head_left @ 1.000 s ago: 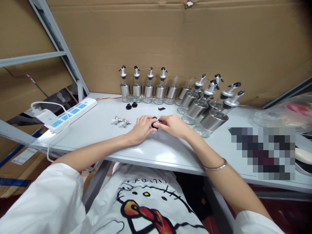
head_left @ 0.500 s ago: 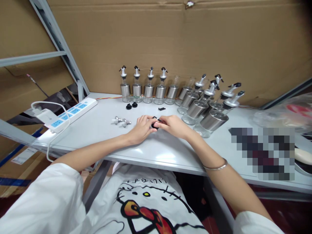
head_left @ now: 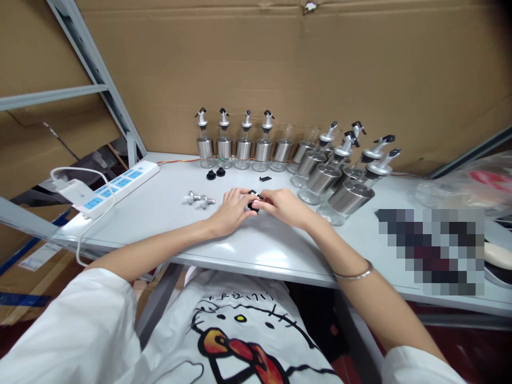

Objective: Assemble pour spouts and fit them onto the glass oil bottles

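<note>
My left hand (head_left: 231, 212) and my right hand (head_left: 285, 207) meet above the table, fingers closed around one small bottle pourer (head_left: 253, 209). Black parts of it show at top and bottom; the fingertips hide its middle. Left of my hands, two silver pourer spouts (head_left: 199, 199) lie on their sides. Behind them sit two black rubber stoppers (head_left: 215, 173). A small black lever piece (head_left: 265, 178) lies just beyond my right fingers. Glass bottles with steel sleeves (head_left: 205, 146) line the back, several capped by silver pourers with black levers.
More bottles (head_left: 352, 196) crowd the right side near my right forearm. On the left lies a white power strip (head_left: 124, 184) with a plugged-in adapter and cable. A plastic bag (head_left: 460, 184) is at far right. Cardboard (head_left: 256, 64) walls the back of the grey table (head_left: 180, 229).
My hands stay in nearly the same place, still holding the pourer. Its black top shows at a slightly different angle between my fingers. Everything else stays put.
</note>
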The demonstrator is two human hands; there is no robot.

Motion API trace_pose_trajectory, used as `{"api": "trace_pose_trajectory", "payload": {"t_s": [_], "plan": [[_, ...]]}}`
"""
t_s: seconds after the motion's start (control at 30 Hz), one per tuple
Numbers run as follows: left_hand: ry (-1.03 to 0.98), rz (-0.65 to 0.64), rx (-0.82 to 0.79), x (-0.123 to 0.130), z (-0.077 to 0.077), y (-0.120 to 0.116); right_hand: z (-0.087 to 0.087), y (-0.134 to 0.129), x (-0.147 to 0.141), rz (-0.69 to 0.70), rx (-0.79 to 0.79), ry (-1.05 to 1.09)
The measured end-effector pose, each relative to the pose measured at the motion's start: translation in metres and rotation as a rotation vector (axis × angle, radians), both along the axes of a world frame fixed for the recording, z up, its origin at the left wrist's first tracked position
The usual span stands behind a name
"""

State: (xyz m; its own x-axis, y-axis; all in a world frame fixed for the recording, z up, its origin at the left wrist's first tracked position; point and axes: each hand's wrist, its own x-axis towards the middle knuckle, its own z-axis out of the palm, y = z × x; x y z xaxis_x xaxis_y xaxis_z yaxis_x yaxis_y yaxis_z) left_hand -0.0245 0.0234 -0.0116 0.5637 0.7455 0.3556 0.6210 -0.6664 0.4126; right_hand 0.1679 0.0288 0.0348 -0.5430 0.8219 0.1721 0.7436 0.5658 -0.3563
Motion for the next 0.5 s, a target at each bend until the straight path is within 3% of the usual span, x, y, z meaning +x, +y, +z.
{"api": "trace_pose_trajectory", "payload": {"t_s": [0.27, 0.5], "plan": [[-0.003, -0.032, -0.032, -0.0024, 0.0005, 0.0065, -0.0047, 0.0004, -0.0007, 0.048, 0.046, -0.067], [-0.010, -0.019, -0.030, -0.0026, 0.0033, 0.0048, -0.0021, -0.0010, 0.0017, 0.018, 0.006, 0.057]]}}
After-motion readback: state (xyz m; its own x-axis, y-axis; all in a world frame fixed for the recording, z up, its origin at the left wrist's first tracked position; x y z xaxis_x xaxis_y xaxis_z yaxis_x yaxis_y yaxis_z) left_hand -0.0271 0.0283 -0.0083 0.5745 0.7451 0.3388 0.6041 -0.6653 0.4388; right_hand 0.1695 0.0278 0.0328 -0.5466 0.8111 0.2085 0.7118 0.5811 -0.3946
